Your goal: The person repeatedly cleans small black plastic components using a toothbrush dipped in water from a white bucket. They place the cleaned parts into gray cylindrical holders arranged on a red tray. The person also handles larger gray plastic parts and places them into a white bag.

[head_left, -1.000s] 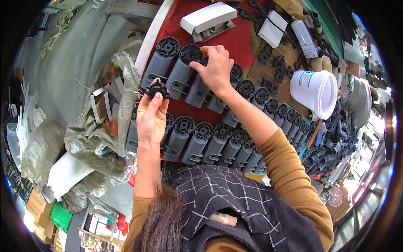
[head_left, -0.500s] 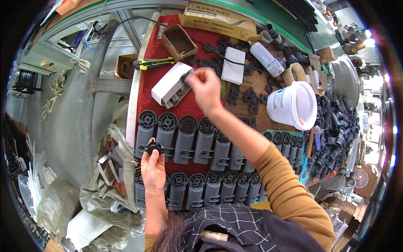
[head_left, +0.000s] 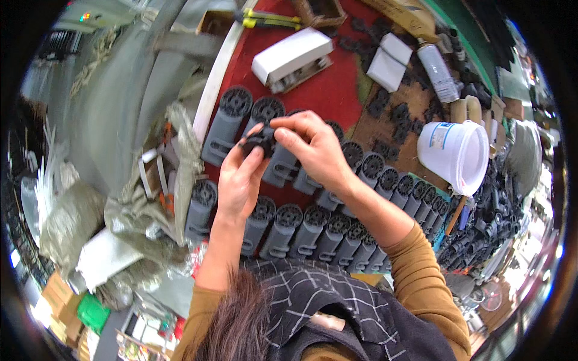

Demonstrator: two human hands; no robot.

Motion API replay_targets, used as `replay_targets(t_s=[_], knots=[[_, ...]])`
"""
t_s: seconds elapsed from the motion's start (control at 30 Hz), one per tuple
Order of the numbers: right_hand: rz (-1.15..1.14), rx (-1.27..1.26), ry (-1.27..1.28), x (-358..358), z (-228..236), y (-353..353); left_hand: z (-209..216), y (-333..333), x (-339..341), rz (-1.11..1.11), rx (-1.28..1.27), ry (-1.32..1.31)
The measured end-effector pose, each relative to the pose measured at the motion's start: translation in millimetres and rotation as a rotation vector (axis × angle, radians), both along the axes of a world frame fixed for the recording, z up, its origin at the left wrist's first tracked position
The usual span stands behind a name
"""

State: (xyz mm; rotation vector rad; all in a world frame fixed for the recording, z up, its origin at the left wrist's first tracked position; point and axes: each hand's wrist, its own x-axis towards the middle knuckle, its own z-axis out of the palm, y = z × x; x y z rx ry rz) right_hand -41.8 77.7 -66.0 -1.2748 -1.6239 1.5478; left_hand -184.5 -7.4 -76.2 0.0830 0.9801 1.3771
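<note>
My left hand (head_left: 241, 180) is closed around a round black plastic part (head_left: 259, 143), held up over the rows of grey cylinders. My right hand (head_left: 316, 147) meets it there, thumb and fingers pinched on a small dark piece against the part; the fingers mostly hide that piece. Grey plastic cylinders (head_left: 282, 231) with spoked black ends and side loops stand in two rows below and around my hands. Beyond them a white open-sided box (head_left: 293, 55) lies on the red cloth (head_left: 337, 78), with small metallic-looking pieces inside.
A yellow-and-black utility knife (head_left: 271, 20) lies at the far edge near a brown box (head_left: 319, 11). To the right are a small white box (head_left: 390, 63), a spray can (head_left: 438, 71), a white bucket (head_left: 433, 144) and piled black parts (head_left: 497, 204). Sacks (head_left: 75, 210) sit at left.
My right hand has come back from the white box with a small black piece and joined my left hand at the round part. My left hand has risen. The whole view has shifted and tilted.
</note>
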Motion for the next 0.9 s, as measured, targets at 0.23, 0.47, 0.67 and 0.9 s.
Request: replay_targets(t_s=[0.23,0.47,0.67,0.9], knots=[[-0.082,-0.114,-0.002,6.7,-9.3,-31.7,-3.0,-22.5,-8.9,-0.032,-0.004,-0.037],[-0.388,0.094,-0.381,-31.2,-60.4,-7.2,-8.8,-44.1,-40.4,0.132,-0.068,0.013],[-0.236,0.39,-0.731,-35.6,-63.2,-12.1,-11.2,-54.3,-45.0,0.179,-0.069,0.01],[-0.043,0.787,-0.798,-36.5,-53.0,5.2,-12.9,-55.8,-46.8,0.172,-0.056,0.002]])
